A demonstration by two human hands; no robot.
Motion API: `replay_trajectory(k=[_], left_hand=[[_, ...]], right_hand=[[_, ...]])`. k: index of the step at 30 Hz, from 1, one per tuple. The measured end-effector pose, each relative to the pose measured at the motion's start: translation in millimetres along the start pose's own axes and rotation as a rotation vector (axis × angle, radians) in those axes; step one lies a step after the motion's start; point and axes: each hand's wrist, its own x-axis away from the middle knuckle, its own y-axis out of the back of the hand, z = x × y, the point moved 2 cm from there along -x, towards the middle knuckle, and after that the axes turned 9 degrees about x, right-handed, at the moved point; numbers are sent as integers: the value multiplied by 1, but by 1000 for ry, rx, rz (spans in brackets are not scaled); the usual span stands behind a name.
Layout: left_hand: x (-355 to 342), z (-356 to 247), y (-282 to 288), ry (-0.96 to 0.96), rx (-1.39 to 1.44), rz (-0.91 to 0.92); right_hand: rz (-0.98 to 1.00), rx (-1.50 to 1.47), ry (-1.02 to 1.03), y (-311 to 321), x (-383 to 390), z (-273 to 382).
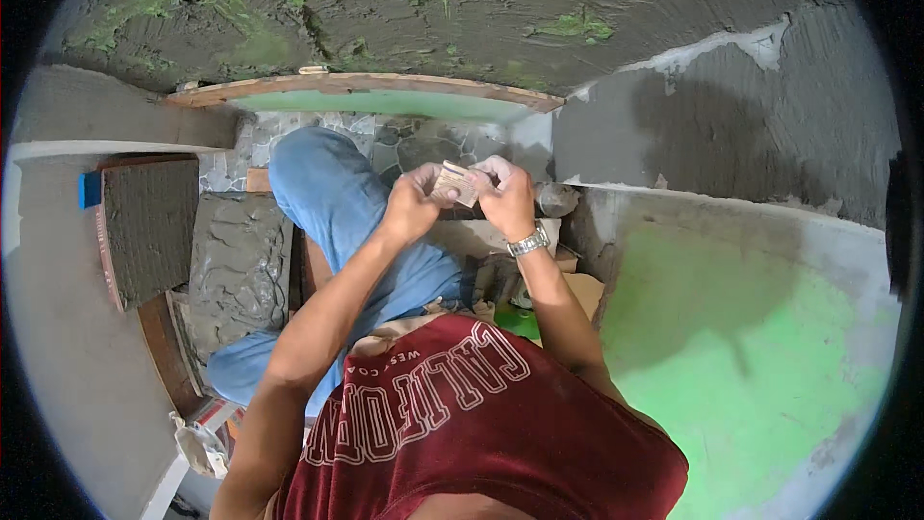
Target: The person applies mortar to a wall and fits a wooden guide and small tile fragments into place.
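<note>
Between my two hands, in front of my chest, is a small, flat, tan rectangular piece (456, 185) with a dark mark near its top edge. Its exact kind I cannot make out. My left hand (416, 200) pinches its left side, the thumb lying across the lower part. On the other side my right hand (506, 195), wearing a metal watch on the wrist, has its fingers closed at the piece's right edge. Pale dust covers the fingertips. Below the hands lies my bent left leg in blue jeans (332, 188).
Left of my leg sits a slab heaped with wet grey mortar (239, 265), beside a mortar-coated board (149, 221). A wooden batten (375, 83) runs along the foot of the rough plastered wall (462, 19). At right stands a part-green wall (712, 318). A white bag (200, 445) hangs lower left.
</note>
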Motion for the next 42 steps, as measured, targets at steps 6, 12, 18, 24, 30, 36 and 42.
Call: replay_trajectory(k=[6,12,18,24,30,36,42], left_hand=[[-5,-1,11,-29,-46,-211],[-5,-6,6,11,164,-278],[-3,-9,8,10,151,-310],[-4,-7,10,7,135,-289],[-7,-7,7,29,170,-310],[-17,-2,15,62,206,-366],[-34,-3,5,281,253,-453]], right_hand=[[104,-1079,-286,-22,-44,-57],[-88,-1232,-459,-16,-110,-82],[-131,-1162,-455,-20,-112,-82],[-141,-1101,-453,-20,-112,-80],[-223,-1127,-496,-23,-117,-95],[-120,-1089,-445,-22,-114,-91],[-139,-1077,-470,-18,-112,-101]])
